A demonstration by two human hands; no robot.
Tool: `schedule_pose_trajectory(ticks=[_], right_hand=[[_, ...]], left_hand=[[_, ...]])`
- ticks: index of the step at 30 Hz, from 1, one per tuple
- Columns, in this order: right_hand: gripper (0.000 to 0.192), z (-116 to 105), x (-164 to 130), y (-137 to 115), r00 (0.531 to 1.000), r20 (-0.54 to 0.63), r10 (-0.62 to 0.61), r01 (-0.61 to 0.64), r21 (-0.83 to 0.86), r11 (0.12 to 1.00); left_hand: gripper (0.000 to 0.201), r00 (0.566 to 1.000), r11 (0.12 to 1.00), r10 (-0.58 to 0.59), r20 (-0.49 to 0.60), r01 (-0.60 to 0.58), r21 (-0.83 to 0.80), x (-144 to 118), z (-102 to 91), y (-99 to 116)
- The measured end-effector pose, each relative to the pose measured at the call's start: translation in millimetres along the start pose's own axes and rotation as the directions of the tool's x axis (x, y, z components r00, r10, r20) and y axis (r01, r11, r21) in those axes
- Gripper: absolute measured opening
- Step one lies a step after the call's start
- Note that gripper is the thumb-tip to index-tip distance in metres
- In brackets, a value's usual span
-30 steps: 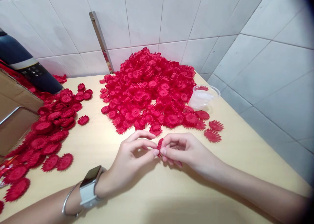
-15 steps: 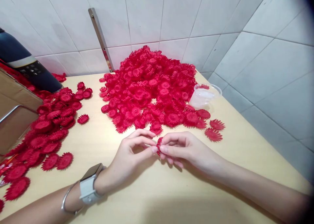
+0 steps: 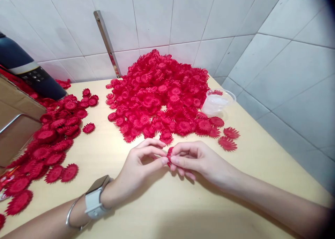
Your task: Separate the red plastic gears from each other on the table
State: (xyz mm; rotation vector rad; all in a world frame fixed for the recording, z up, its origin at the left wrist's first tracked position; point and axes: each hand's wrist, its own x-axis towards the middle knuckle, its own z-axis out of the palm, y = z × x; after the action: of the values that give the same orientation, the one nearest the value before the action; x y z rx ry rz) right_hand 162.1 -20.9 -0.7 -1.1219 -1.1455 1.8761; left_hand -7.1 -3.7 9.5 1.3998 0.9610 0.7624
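Between my two hands, just above the table (image 3: 183,211), a small red fringed flower disc (image 3: 169,154) is held edge-on. My left hand (image 3: 142,160) grips its left side with thumb and fingertips. From the right, my right hand (image 3: 195,158) pinches the same disc between thumb and index finger, the other fingers curled beneath. Part of the disc is hidden by the fingertips. Right behind the hands rises a large heap of similar red fringed discs (image 3: 162,92). Two flatter red pieces (image 3: 227,143) lie to the right of my right hand.
A clear plastic tub (image 3: 218,102) stands at the heap's right edge. On the left are a second spread of red discs (image 3: 56,127), a cardboard box (image 3: 18,109) and a leaning dark blue bottle (image 3: 34,71). Tiled walls (image 3: 193,15) border the table behind and to the right.
Both hands keep their hold on the red disc in nearly the same spot. Only a very slight shift of the whole view shows.
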Motion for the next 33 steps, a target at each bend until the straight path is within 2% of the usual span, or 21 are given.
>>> schedule_pose_trajectory(ticks=[6, 33], right_hand=[[0.016, 1.6, -1.5, -1.1, 1.000, -0.014, -0.009, 0.009, -0.043, 0.999], [0.013, 1.9, -0.9, 0.3, 1.000, 0.000, -0.018, 0.018, 0.007, 1.000]], left_hand=[[0.008, 1.000, 1.000, 0.002, 0.014, -0.002, 0.004, -0.9, -0.6, -1.0], [0.007, 1.000, 0.997, 0.007, 0.014, -0.008, 0.073, -1.9, -0.2, -1.5]])
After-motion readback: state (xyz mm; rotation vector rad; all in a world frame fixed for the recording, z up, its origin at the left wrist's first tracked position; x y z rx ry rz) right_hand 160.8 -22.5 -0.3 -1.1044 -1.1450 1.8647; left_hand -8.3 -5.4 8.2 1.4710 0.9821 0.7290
